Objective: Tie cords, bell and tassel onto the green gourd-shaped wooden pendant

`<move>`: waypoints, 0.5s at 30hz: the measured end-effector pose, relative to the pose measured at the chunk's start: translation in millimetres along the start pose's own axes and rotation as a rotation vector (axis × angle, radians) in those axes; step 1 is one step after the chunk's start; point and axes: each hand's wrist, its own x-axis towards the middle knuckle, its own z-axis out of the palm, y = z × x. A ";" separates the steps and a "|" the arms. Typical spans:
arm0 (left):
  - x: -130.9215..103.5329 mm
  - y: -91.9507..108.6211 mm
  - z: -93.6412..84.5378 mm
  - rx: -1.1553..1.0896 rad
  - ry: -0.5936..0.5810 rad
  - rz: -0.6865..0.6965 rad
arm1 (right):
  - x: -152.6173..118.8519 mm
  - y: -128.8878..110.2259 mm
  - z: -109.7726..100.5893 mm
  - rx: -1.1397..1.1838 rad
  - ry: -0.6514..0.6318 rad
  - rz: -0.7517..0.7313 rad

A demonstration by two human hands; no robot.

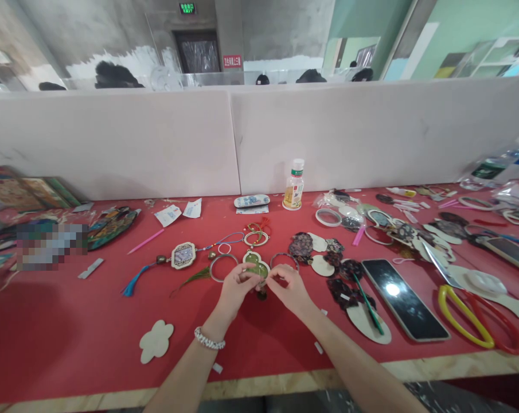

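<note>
My left hand (237, 288) and my right hand (290, 290) meet over the middle of the red table, fingertips pinched close together. Right at the fingertips is a green gourd-shaped pendant (254, 261) with a pale rim, partly covered by the fingers. Whatever is pinched is too small to make out. Just below the fingertips shows a dark bead (262, 295). Beyond the pendant lies a ring with a red and green cord (256, 237). Bangle-like rings lie on both sides, one left (223, 268) and one right (285, 262).
To the left are a blue-tasselled pendant (184, 256), a pink pencil (145, 241) and a flower-shaped piece (156, 341). On the right lie a phone (405, 299), scissors (465, 315) and dark shell-like pieces (302, 245). A bottle (294, 186) stands before the white partition (156, 143).
</note>
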 end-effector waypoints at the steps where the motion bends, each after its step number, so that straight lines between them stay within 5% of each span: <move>1: -0.1 0.0 0.0 -0.004 -0.006 -0.002 | 0.4 0.3 -0.7 0.024 -0.001 0.009; 15: -0.7 1.8 0.9 0.033 -0.065 -0.037 | 1.7 8.0 -0.2 0.072 0.079 0.033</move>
